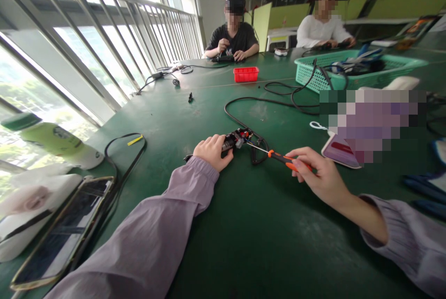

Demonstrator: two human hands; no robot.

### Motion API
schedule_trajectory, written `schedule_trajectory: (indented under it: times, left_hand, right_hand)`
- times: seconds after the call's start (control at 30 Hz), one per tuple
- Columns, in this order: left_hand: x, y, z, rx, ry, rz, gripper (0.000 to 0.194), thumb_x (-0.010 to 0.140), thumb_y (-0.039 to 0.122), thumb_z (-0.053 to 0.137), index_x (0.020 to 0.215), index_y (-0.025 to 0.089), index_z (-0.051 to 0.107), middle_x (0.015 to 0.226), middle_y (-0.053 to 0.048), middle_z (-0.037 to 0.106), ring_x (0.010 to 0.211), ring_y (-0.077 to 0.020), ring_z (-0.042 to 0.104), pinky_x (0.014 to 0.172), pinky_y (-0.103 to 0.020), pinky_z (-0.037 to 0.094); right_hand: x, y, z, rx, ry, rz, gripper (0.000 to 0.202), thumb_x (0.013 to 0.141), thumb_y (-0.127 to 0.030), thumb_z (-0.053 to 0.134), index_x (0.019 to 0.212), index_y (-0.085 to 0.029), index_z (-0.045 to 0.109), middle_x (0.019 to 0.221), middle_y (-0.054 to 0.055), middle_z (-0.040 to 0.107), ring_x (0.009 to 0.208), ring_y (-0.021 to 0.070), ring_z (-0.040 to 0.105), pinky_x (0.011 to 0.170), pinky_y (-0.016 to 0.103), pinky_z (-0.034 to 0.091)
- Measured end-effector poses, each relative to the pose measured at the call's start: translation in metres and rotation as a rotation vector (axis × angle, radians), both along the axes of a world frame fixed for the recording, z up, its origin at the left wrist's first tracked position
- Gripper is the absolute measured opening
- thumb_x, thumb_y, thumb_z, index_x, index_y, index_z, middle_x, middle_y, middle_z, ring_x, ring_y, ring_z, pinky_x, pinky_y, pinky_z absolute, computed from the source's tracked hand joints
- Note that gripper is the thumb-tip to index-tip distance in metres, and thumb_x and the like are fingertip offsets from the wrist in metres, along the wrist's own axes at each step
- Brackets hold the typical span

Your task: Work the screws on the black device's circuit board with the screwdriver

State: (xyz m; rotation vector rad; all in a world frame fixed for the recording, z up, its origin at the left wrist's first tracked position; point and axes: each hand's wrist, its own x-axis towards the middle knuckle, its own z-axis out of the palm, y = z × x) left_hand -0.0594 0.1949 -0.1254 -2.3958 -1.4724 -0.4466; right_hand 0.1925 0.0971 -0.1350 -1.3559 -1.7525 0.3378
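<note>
On the green table, my left hand [212,151] is wrapped round a black device [230,141] whose right end shows red, grey and blue inner parts. My right hand [315,171] grips an orange and black screwdriver [284,159]. The thin metal shaft points left, and its tip is at or just beside the exposed parts; whether it touches them is too small to tell. A black cable [240,100] curves behind the device, with a black loop-shaped piece [259,155] lying just right of it.
A red tray [245,74] and a teal basket [304,74] stand farther back. Left are a bottle [52,143] and a phone [66,231]; a purple item [343,150] lies right. A small black part [190,98] sits beyond my left hand. Two people sit across the table.
</note>
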Motion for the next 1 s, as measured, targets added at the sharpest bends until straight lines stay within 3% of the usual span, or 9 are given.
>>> schedule_trajectory:
  times: [0.07, 0.23, 0.3, 0.43, 0.63, 0.73, 0.87, 0.93, 1.0]
  left_hand:
    - [0.0003, 0.0, 0.0, -0.006, -0.002, -0.001, 0.035, 0.078, 0.04, 0.045, 0.103, 0.018, 0.056, 0.091, -0.005, 0.064, 0.085, -0.0211, 0.061, 0.067, -0.031, 0.044]
    - [0.0011, -0.001, 0.0005, -0.003, -0.001, 0.001, 0.035, 0.078, 0.04, 0.045, 0.104, 0.018, 0.056, 0.091, -0.005, 0.064, 0.086, -0.0212, 0.061, 0.067, -0.031, 0.044]
    - [0.0012, -0.0012, 0.0009, -0.004, 0.001, 0.0, 0.036, 0.078, 0.04, 0.045, 0.104, 0.018, 0.056, 0.091, -0.005, 0.064, 0.086, -0.021, 0.061, 0.067, -0.031, 0.044]
    - [0.0014, -0.0011, 0.0013, -0.006, 0.003, 0.011, 0.036, 0.078, 0.04, 0.045, 0.104, 0.018, 0.056, 0.092, -0.005, 0.065, 0.086, -0.021, 0.061, 0.067, -0.031, 0.044]
    - [0.0021, -0.0025, 0.002, -0.002, 0.004, 0.014, 0.034, 0.078, 0.039, 0.046, 0.103, 0.018, 0.057, 0.092, -0.005, 0.065, 0.086, -0.0213, 0.061, 0.067, -0.031, 0.044]
    - [0.0018, -0.0022, 0.0018, -0.008, 0.002, 0.016, 0.035, 0.078, 0.04, 0.046, 0.103, 0.018, 0.057, 0.092, -0.004, 0.065, 0.086, -0.0213, 0.061, 0.068, -0.031, 0.044]
    - [0.0006, -0.0004, 0.001, -0.032, 0.006, 0.006, 0.036, 0.078, 0.041, 0.045, 0.104, 0.019, 0.056, 0.093, -0.005, 0.064, 0.087, -0.0213, 0.061, 0.068, -0.031, 0.044]
    - [0.0007, -0.0003, 0.001, -0.031, 0.005, 0.008, 0.036, 0.078, 0.041, 0.045, 0.104, 0.019, 0.056, 0.093, -0.005, 0.064, 0.087, -0.0213, 0.061, 0.068, -0.031, 0.044]
    - [0.0013, -0.0011, 0.0011, -0.02, 0.005, 0.013, 0.035, 0.078, 0.04, 0.045, 0.104, 0.019, 0.056, 0.092, -0.005, 0.064, 0.087, -0.0214, 0.061, 0.068, -0.031, 0.045]
  right_hand:
    - [0.0005, 0.0008, -0.0004, -0.016, 0.031, -0.007, 0.02, 0.087, -0.031, 0.046, 0.103, -0.022, 0.053, 0.062, -0.002, 0.059, 0.056, 0.0136, 0.059, 0.057, 0.028, 0.049]
    - [0.0005, 0.0028, -0.0023, 0.306, 0.035, -0.11, 0.034, 0.076, -0.027, 0.062, 0.107, -0.021, 0.051, 0.102, 0.007, 0.061, 0.094, 0.0206, 0.061, 0.084, 0.035, 0.048]
    - [0.0004, 0.0022, -0.0022, 0.263, -0.003, -0.078, 0.03, 0.077, -0.029, 0.062, 0.105, -0.022, 0.053, 0.097, 0.006, 0.063, 0.088, 0.0201, 0.063, 0.08, 0.034, 0.05]
    - [0.0006, 0.0018, -0.0013, 0.012, -0.04, -0.012, 0.02, 0.086, -0.033, 0.048, 0.103, -0.022, 0.054, 0.066, -0.001, 0.062, 0.062, 0.0158, 0.062, 0.062, 0.03, 0.05]
    - [-0.0015, 0.0025, 0.0, 0.327, -0.028, -0.114, 0.031, 0.078, -0.025, 0.06, 0.108, -0.021, 0.052, 0.103, 0.007, 0.062, 0.094, 0.0202, 0.061, 0.084, 0.034, 0.047]
    - [-0.0007, 0.0009, 0.0, 0.294, -0.103, -0.062, 0.026, 0.078, -0.027, 0.06, 0.103, -0.021, 0.054, 0.097, 0.006, 0.064, 0.088, 0.02, 0.062, 0.078, 0.034, 0.049]
    - [0.0007, 0.0006, 0.0005, 0.068, -0.16, -0.021, 0.017, 0.086, -0.031, 0.048, 0.099, -0.022, 0.057, 0.07, 0.001, 0.064, 0.07, 0.0177, 0.062, 0.066, 0.033, 0.049]
    - [0.0, 0.0012, 0.0006, 0.08, -0.11, -0.054, 0.022, 0.086, -0.031, 0.049, 0.104, -0.022, 0.054, 0.075, 0.002, 0.064, 0.072, 0.0178, 0.062, 0.068, 0.033, 0.049]
    - [-0.0013, 0.0016, 0.0004, 0.2, -0.064, -0.088, 0.029, 0.081, -0.03, 0.055, 0.109, -0.021, 0.052, 0.094, 0.006, 0.064, 0.085, 0.0194, 0.062, 0.076, 0.034, 0.05]
